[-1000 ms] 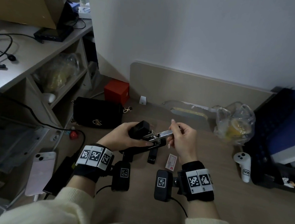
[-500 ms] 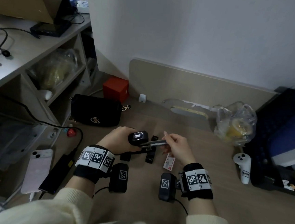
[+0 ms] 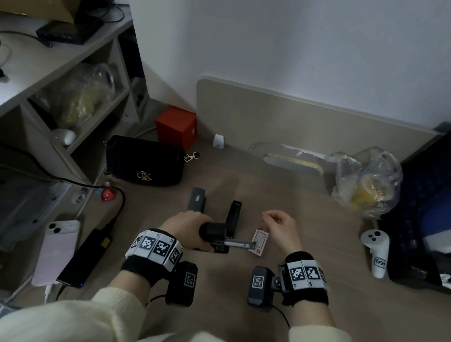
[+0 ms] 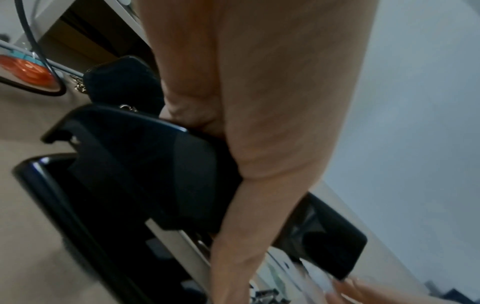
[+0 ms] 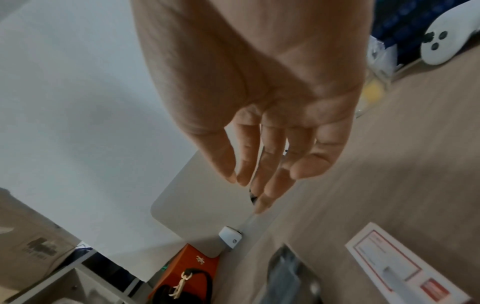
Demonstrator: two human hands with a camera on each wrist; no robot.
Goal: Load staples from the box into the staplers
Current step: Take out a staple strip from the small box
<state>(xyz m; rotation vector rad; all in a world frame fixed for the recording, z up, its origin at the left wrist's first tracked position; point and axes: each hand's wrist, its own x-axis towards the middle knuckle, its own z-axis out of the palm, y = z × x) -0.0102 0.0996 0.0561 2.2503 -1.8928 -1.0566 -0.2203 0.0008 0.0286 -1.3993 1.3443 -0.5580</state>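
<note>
Head view shows the left hand (image 3: 186, 228) curled round a black stapler (image 3: 214, 234) low over the wooden desk (image 3: 316, 301), its metal staple tray (image 3: 239, 244) sticking out to the right. The tip of that tray reaches the small white and red staple box (image 3: 259, 241), which lies flat on the desk between the two hands. The right hand (image 3: 281, 231) hovers just above and right of the box, holding nothing; the right wrist view shows its fingers (image 5: 262, 164) hanging loose and nearly straight over the desk, with the box (image 5: 400, 265) below. In the left wrist view the fingers (image 4: 241, 236) wrap the stapler's dark body (image 4: 145, 170), and the silver tray (image 4: 182, 244) runs out beneath them. Two more staplers lie on the desk beyond the hands: a grey one (image 3: 196, 199) and a black one (image 3: 233, 215), side by side but apart. A black handbag (image 3: 144, 161) sits farther back left, a white controller (image 3: 375, 250) at the right edge, and a pink phone (image 3: 57, 251) to the left.
</note>
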